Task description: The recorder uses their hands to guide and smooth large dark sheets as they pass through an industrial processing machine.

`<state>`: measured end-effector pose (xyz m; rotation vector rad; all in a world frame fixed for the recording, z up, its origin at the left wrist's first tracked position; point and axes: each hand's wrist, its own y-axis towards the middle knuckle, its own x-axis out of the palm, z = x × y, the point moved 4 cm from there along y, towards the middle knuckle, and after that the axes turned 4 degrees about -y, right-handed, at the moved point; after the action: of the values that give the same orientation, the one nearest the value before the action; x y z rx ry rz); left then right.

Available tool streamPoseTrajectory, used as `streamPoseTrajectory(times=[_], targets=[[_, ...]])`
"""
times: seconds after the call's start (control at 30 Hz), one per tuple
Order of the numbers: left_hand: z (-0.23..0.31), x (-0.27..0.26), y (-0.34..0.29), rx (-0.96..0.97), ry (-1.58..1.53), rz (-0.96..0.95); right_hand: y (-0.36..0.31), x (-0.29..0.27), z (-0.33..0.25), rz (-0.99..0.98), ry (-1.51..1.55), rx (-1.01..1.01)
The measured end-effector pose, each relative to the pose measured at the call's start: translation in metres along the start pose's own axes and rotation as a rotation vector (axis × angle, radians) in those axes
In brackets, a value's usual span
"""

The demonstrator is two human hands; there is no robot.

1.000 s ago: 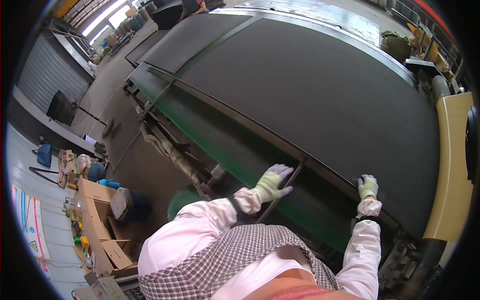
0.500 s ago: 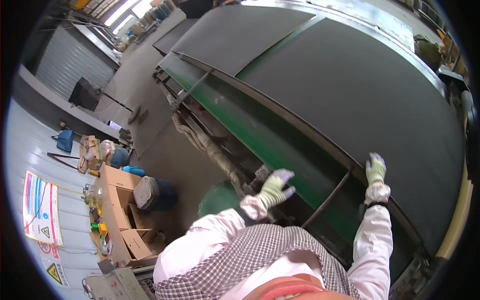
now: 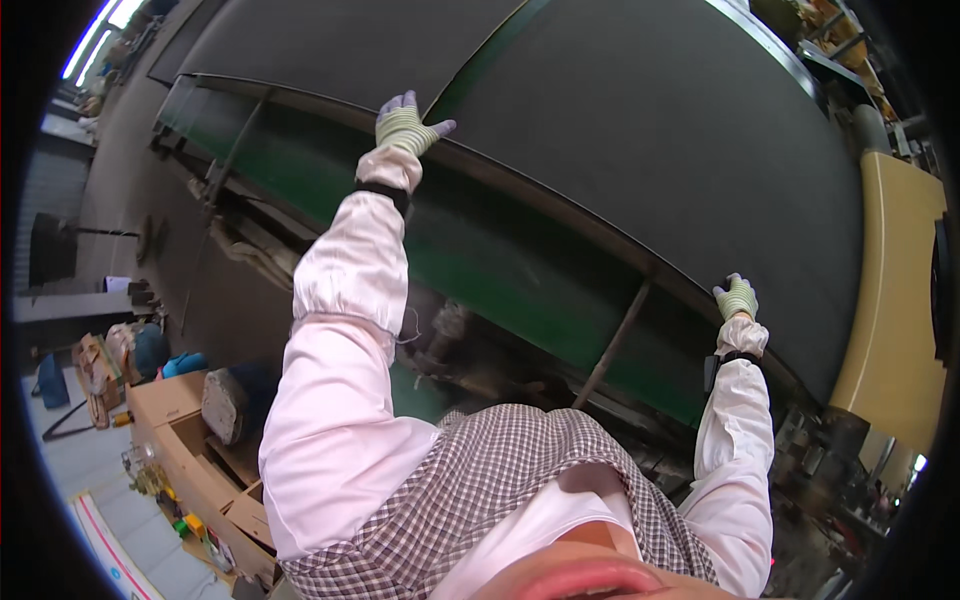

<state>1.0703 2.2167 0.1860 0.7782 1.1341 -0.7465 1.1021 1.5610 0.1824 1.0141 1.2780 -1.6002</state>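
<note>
Two large dark grey sheets lie side by side on a long green-framed machine bed: a left sheet [image 3: 330, 45] and a right sheet [image 3: 660, 130]. A narrow green strip [image 3: 480, 75] shows between them. My left hand [image 3: 403, 128], in a striped glove, is at the near edge beside that strip, fingers and thumb spread and nothing held. Farther right, my gloved right hand [image 3: 738, 298] is at the right sheet's near edge, its fingers bent and closed at the edge. Its fingertips are small and partly hidden.
The machine's green side panel [image 3: 480, 260] and a slanting metal bar [image 3: 615, 340] stand close before me. A yellow cover [image 3: 890, 290] flanks the right end. Cardboard boxes [image 3: 165, 400] and a blue container [image 3: 262, 385] sit on the left.
My left hand has moved from low beside the frame forward and left to the sheet edge. My right hand stays at the edge, its fingers more bent. The view has swung right.
</note>
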Motion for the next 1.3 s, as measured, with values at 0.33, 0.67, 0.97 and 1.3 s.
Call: streamPoseTrajectory(times=[0.33,0.67,0.97,1.3], targets=[[0.143,0.028,-0.029,0.084,0.106,-0.393,-0.005,-0.049,-0.211,0.61,0.29,-0.622],[0.205,0.058,-0.077,0.457,-0.727,-0.724,0.009,-0.037,-0.281,0.097,0.351,-0.072],[-0.019,0.056,0.078,0.028,0.032,-0.289,0.041,-0.004,-0.239,0.107,0.343,0.001],[-0.04,0.088,0.164,0.368,-0.122,-0.012,0.14,0.012,-0.196,0.089,0.225,0.154]])
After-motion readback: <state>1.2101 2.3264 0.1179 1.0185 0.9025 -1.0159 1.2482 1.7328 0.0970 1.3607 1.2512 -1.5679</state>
